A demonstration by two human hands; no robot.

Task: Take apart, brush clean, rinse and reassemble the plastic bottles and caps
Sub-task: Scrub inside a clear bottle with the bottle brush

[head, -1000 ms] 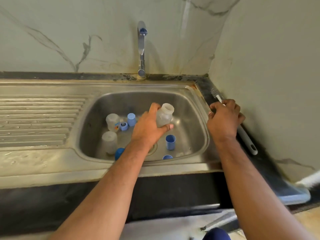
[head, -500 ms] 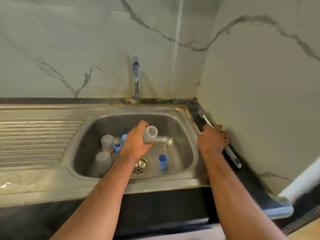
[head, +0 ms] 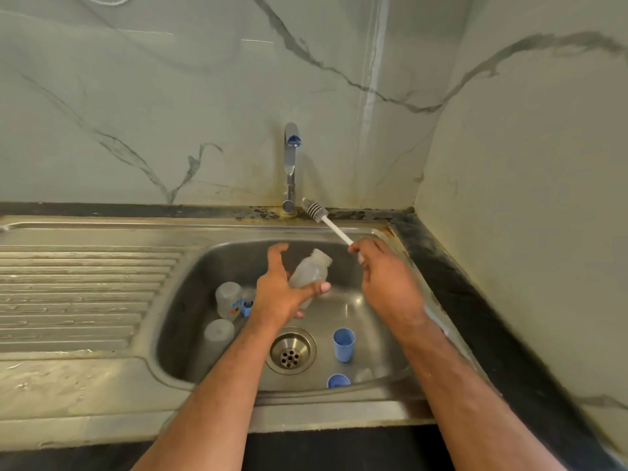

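The sink [head: 190, 273] sat in the tabletop [head: 475, 300], with the tap [head: 290, 164] at its far edge. Over the sink, the left hand [head: 278, 294] held a bottle [head: 311, 270], and the right hand [head: 387, 277] held a brush [head: 326, 220] to the right of it. Two more bottles [head: 227, 299] stood in the sink on the left, one nearer [head: 218, 333] than the other. The drain [head: 291, 350] was in the middle. One cap [head: 344, 345] stood right of the drain, and another cap [head: 338, 381] lay nearer, by the near wall.
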